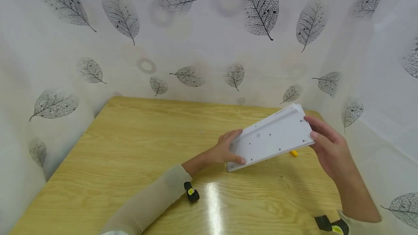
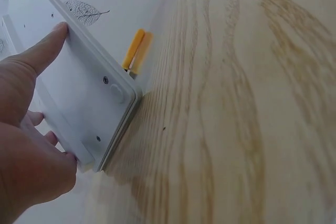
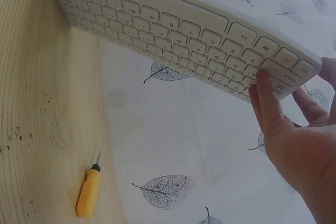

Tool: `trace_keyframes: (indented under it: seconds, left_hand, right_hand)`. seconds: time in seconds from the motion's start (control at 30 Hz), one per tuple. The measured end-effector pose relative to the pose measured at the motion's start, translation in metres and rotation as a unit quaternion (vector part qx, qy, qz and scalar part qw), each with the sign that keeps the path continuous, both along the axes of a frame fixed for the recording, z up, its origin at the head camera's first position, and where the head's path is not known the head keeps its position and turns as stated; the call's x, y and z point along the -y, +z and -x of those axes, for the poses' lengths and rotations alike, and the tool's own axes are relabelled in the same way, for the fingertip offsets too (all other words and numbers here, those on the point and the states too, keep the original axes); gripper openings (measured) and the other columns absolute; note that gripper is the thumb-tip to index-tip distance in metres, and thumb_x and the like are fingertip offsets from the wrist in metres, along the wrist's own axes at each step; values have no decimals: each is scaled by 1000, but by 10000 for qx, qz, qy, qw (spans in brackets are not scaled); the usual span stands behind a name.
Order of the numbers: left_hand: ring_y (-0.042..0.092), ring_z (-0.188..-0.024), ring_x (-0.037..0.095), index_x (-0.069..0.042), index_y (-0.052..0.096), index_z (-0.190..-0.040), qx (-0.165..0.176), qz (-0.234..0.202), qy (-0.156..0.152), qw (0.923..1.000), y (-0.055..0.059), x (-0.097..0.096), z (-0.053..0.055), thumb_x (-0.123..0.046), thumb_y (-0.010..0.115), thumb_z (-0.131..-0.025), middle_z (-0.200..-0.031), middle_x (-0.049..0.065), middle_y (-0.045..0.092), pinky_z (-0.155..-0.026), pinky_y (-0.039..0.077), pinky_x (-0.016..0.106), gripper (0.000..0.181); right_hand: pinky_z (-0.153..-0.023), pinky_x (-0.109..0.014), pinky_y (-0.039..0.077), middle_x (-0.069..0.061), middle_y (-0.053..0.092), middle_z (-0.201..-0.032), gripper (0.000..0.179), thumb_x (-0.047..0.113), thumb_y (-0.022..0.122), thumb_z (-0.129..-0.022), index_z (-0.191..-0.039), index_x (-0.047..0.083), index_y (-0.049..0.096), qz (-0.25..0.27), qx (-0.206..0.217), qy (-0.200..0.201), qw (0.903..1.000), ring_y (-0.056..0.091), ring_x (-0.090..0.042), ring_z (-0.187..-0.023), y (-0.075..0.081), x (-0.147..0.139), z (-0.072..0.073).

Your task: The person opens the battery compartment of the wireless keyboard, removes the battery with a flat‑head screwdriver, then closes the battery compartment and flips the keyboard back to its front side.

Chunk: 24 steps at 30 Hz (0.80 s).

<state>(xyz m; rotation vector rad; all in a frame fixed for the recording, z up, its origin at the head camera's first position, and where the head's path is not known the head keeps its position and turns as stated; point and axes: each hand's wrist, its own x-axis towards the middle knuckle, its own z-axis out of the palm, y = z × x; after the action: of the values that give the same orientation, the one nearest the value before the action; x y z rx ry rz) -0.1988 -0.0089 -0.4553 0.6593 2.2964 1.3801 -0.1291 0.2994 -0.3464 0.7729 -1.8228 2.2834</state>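
Between both hands a white keyboard [image 1: 267,139] is held tilted over the table, its underside with several small screws facing the head camera. The keys of the keyboard [image 3: 178,35] show in the right wrist view. My left hand [image 1: 225,149] grips its left end, thumb across the underside and fingers round the far edge. At the other end my right hand [image 1: 330,148] holds the corner, with fingertips against the keys. One lower corner of the keyboard [image 2: 131,98] is close over the wood in the left wrist view. A yellow-handled screwdriver [image 3: 89,190] lies on the table behind the keyboard.
The wooden table [image 1: 147,133] has small dark specks [image 1: 284,180] near its right side. A pale curtain [image 1: 202,46] with leaf prints hangs round the back and sides. Each wrist wears a black strap, like the left strap [image 1: 191,192].
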Motion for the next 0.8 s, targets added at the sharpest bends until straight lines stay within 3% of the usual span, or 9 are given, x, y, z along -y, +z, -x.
trace_keyframes:
  seconds: [0.23, 0.43, 0.6, 0.8]
  left_hand:
    - [9, -151, 34, -31, 16, -162, -51, 82, -43, 9999, -1, -4, -1, -39, 87, -77, -169, 6, 9, -114, 30, 59, 110]
    - [7, -152, 36, -27, 17, -162, -100, 166, 41, 9998, -2, -2, -1, -39, 88, -76, -169, 8, 9, -116, 28, 60, 112]
    - [6, -152, 36, -25, 18, -162, -146, 263, 121, 9995, -1, 6, 0, -39, 88, -77, -169, 8, 10, -117, 25, 60, 111]
    - [6, -153, 34, -25, 18, -163, -201, 448, 209, 9986, -4, 19, 4, -43, 86, -78, -169, 6, 10, -118, 25, 60, 111]
  right_hand:
    - [-93, -23, 54, -10, 58, -141, 47, -15, 30, -100, -144, -10, 46, 114, 124, 33, 9999, 65, -16, -117, -8, -12, -2]
    - [-93, -25, 55, -10, 55, -143, 48, -16, 28, -100, -145, -11, 45, 294, 192, 354, 9988, 64, -17, -119, -16, -18, 1]
    - [-92, -25, 56, -9, 58, -141, 50, -17, 26, -100, -145, -9, 45, 418, 371, 612, 9966, 66, -17, -117, -25, -20, 6]
    - [-90, -26, 56, -10, 61, -138, 49, -17, 29, -99, -144, -9, 48, 404, 543, 584, 9960, 66, -17, -115, -33, -15, 11]
